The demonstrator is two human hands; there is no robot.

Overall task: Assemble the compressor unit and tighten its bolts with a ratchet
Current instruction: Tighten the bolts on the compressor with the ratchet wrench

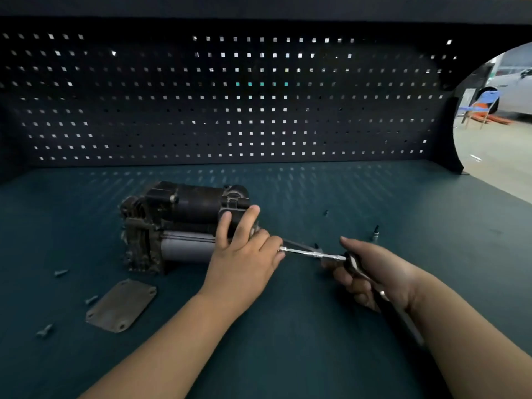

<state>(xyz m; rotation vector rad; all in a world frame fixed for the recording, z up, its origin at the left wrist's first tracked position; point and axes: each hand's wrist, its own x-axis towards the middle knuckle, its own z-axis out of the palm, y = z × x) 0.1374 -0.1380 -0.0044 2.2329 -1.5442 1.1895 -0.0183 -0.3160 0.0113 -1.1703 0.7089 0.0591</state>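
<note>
A dark compressor unit (178, 223) with a grey cylinder lies on its side on the green bench. My left hand (244, 254) rests against its right end, two fingers up on the housing while the curled ones hold the tip of a chrome extension bar (312, 254). My right hand (371, 272) grips the black-handled ratchet (385, 303), whose head joins the bar's right end. The bar's far tip and any bolt there are hidden behind my left hand.
A flat metal cover plate (122, 305) lies in front of the compressor at the left. Loose bolts (61, 272) lie around it. A small socket bit (375, 233) stands right of my hands. A black pegboard (230, 96) closes the back of the bench.
</note>
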